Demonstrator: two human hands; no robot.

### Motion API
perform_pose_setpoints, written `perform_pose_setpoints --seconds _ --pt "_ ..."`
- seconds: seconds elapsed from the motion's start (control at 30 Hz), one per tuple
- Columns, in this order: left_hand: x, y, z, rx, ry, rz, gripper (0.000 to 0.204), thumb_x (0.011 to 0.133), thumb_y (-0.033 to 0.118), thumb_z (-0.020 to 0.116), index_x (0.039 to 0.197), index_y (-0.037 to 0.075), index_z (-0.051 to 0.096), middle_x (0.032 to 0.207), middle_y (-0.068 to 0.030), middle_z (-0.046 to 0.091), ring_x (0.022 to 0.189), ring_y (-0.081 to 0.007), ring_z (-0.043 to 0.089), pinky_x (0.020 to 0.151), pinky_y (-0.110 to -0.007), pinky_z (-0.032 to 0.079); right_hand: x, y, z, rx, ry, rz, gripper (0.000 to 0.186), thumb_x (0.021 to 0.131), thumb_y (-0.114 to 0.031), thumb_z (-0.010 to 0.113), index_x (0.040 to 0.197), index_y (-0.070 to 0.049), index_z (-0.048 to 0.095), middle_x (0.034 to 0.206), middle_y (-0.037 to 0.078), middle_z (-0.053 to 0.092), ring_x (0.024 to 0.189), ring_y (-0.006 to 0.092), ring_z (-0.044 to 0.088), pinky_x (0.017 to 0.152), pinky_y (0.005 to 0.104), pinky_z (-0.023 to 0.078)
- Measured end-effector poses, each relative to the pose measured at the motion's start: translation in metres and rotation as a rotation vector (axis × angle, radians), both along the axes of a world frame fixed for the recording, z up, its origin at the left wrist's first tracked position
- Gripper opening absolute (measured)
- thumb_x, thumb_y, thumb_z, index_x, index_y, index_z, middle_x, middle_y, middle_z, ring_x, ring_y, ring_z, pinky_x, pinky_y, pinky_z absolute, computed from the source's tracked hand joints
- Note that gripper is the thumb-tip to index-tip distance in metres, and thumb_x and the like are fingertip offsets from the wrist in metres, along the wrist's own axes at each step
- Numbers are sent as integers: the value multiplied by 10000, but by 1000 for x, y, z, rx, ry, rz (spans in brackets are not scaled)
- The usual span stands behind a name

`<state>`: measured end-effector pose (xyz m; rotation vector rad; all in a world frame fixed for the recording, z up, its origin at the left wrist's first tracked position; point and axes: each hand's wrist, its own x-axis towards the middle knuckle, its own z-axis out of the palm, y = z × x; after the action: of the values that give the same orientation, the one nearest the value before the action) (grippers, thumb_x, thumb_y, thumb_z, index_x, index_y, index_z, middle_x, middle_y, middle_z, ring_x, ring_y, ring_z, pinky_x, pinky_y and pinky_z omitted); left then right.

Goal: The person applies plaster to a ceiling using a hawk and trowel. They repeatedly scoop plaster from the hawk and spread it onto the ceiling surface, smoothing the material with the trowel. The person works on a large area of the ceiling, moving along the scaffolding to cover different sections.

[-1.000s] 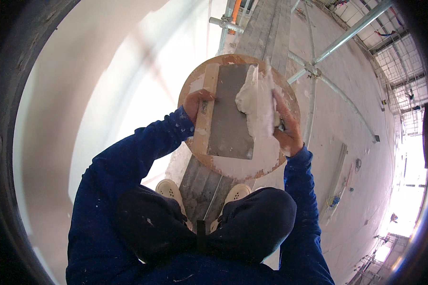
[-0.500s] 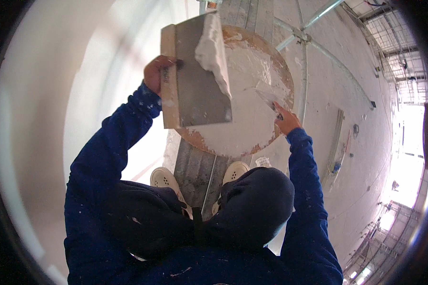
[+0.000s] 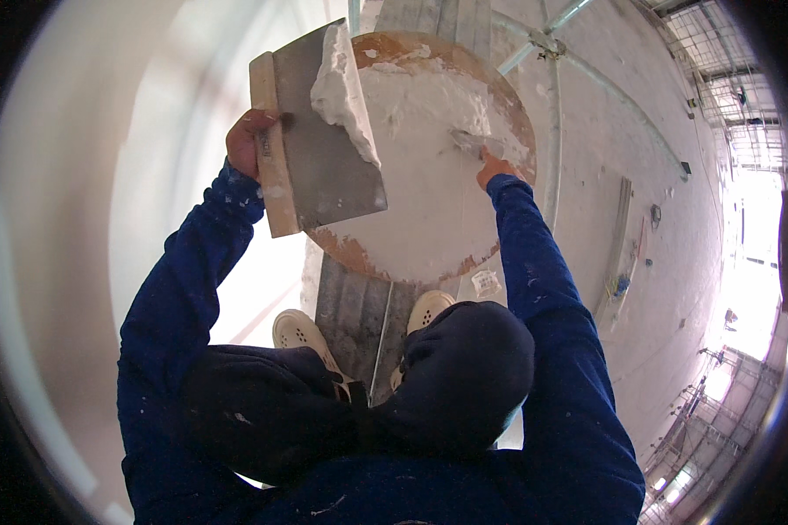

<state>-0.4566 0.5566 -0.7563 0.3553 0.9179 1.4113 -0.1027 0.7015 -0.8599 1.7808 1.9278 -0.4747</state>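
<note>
Below you ran grey planks, with cream perforated clogs resting on them. Just beyond your right knee showed a small white packet. Ahead and to your right, metal scaffold tubes met at a coupler. Farther right you had a long narrow strip, a small blue item by its lower end, then wire mesh and a bright opening.
</note>
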Motion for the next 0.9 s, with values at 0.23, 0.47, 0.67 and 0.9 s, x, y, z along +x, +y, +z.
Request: perform_pose_setpoints --seconds 0.23,0.47,0.67,0.9 --pt "10 7 6 70 68 -6 491 687 234 515 1053 -86 443 851 -213 554 742 -294 592 704 -373 517 28 -13 -22 -120 -103 256 652 689 -186 480 1312 -156 291 1150 174 507 1048 332 497 912 413 385" --pt "13 -2 17 75 56 -36 493 688 239 516 1048 -88 435 856 -215 551 739 -292 594 688 -367 520 49 -100 -14 -223 -96 364 728 672 -262 546 1314 -79 258 1090 223 529 1010 367 514 848 440 431" --pt "-1 4 -12 48 9 -27 337 692 237 522 927 -3 506 774 -158 546 667 -253 585 661 -353 520 75 -143 21 -593 -189 424 615 659 -270 546 1238 -119 405 1113 176 530 1002 333 527 878 409 414" --pt "6 -22 7 2 82 35 239 683 224 520 837 41 540 756 -129 537 653 -227 565 632 -341 508 68 -118 117 -519 576 -86 615 676 -128 549 1270 -162 390 968 136 585 761 207 575 717 355 483"
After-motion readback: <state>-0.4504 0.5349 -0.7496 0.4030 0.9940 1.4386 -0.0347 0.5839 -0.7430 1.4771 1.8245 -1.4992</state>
